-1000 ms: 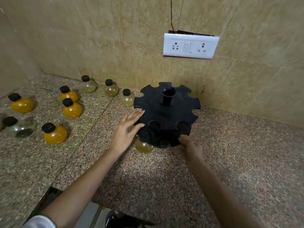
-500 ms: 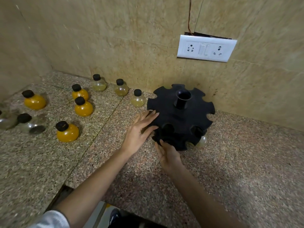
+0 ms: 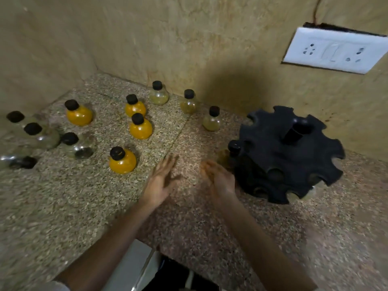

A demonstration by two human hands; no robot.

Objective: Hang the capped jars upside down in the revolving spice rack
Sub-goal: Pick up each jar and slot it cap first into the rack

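The black revolving spice rack (image 3: 287,156) stands on the granite counter at the right, with notches around its rim. A jar with a black cap (image 3: 234,145) sits in its left notch, its pale body (image 3: 223,158) below. My right hand (image 3: 219,179) is open, just left of the rack's edge and blurred. My left hand (image 3: 161,181) is open, flat above the counter, holding nothing. Several black-capped round jars stand to the left: the nearest orange one (image 3: 122,161), another orange one (image 3: 140,127), and a pale one (image 3: 211,120).
Clear jars (image 3: 78,144) stand and lie at the far left by the side wall. A white switch and socket plate (image 3: 333,51) is on the back wall above the rack. The counter's front edge (image 3: 147,242) runs below my arms.
Both hands have come off the rack and moved left. The view has swung left. The jar hanging in the rack has travelled round to the rack's left side.
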